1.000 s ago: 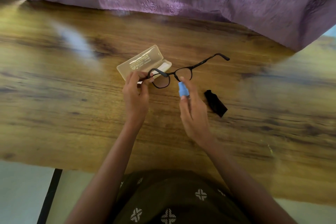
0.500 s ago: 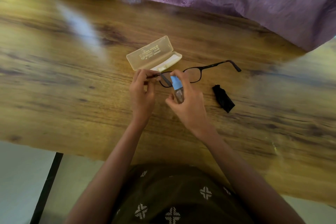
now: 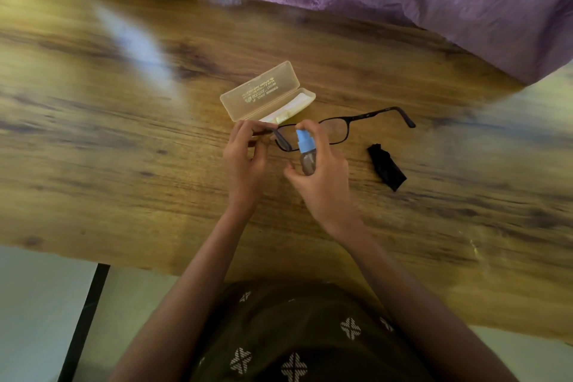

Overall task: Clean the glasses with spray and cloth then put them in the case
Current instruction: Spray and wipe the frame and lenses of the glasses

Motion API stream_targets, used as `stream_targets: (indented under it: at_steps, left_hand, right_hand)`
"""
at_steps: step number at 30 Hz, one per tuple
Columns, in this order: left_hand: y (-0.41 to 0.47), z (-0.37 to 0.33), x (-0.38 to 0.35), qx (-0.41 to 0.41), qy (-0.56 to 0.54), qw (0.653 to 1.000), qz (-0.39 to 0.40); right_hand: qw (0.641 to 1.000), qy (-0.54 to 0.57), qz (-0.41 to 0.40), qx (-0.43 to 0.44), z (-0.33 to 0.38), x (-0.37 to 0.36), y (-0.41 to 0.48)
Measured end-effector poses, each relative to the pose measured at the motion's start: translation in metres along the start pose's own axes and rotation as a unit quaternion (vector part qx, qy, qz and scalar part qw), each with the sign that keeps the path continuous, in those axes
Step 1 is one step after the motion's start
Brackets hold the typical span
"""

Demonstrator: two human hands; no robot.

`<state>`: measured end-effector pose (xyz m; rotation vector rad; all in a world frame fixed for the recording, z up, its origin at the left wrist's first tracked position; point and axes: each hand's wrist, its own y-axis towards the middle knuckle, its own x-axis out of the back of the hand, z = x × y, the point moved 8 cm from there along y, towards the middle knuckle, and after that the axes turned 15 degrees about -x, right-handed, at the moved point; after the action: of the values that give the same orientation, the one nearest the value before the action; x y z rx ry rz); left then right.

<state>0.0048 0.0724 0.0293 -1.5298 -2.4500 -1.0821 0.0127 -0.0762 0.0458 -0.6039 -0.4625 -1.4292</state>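
On my feed, item one is the wooden table [image 3: 124, 164], which is filling most of the frame, its grain running side to side and a pale glare streaking across its left part. Item two is the purple patterned fabric [image 3: 434, 3], which is draping along the far edge and hanging down at the right. Item three is the translucent glasses case [image 3: 260, 93], which is lying open near the middle of the table, its lid tilting back with printed lettering showing through it and a pale lining showing in the tray. Item four is the left hand [image 3: 245, 161], which is pinching the near temple of the glasses [image 3: 335, 130] between fingertips and thumb, closed tight on the frame. Item five is the right hand [image 3: 322, 177], which is wrapping around the spray bottle [image 3: 307, 155], with one finger lying over the blue nozzle top. The dark-framed glasses are being held just in front of the case, above the table, with the far temple reaching out to the right; I cannot tell whether any part of them is touching the wood. Item six is the black cloth [image 3: 386, 166], which is lying crumpled on the table to the right of the right hand, apart from it. The spray bottle, clear-bodied with a blue cap, is standing nearly upright in the grip, right beside the near lens.
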Motion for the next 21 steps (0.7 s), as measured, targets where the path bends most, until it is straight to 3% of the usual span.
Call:
stream_targets:
  at_steps: [10,16,21]
  left_hand:
    - [0.000,0.003,-0.007,0.011,-0.013,0.999,0.027]
    - [0.002,0.001,-0.011,0.022,-0.020,0.999,0.045]
    - [0.005,-0.001,-0.017,0.024,-0.016,0.998,0.053]
  right_hand:
    - [0.999,-0.026,-0.004,-0.024,-0.004,0.002,0.001]
    - [0.998,0.022,-0.030,-0.048,-0.009,0.010,0.000]
    - [0.998,-0.023,-0.019,-0.049,-0.011,0.010,0.008]
